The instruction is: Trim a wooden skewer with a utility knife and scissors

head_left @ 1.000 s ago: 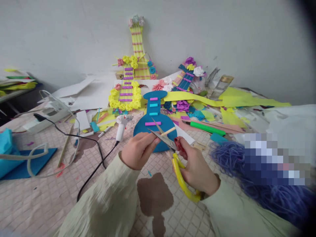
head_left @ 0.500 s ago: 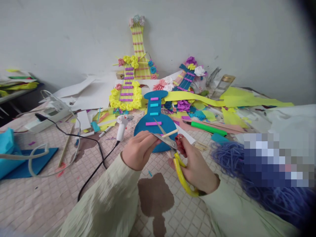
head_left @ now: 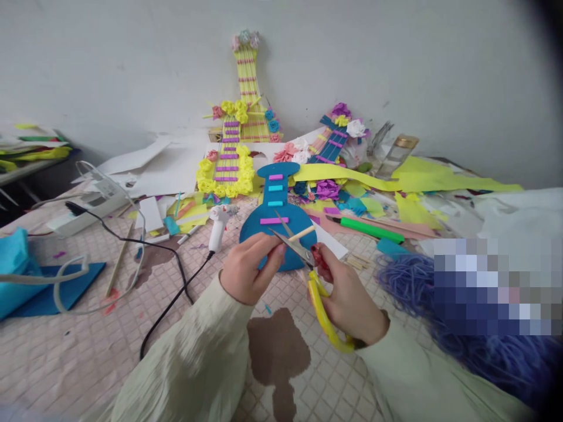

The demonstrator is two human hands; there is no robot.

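My right hand (head_left: 352,296) grips yellow-and-red-handled scissors (head_left: 323,316), whose blades are parted and point up and left. A thin pale wooden stick (head_left: 302,232) lies across the blades, its left part near my left fingertips. My left hand (head_left: 250,266) is pinched closed around the end of the stick, which the fingers partly hide. Beneath and beyond both hands lies a blue guitar-shaped cutout (head_left: 255,223) with purple and light blue strips across its neck and body.
A white glue gun (head_left: 216,231) with a black cord stands left of the cutout. Flower-trimmed paper guitars (head_left: 226,156) lean behind. A green cutter (head_left: 372,229) and blue yarn (head_left: 404,281) are at the right. A power strip (head_left: 88,211) lies left.
The scissor blades look slightly wider apart, and the stick's right end has tilted up a little. My left hand has shifted slightly right, with its thumb more visible.
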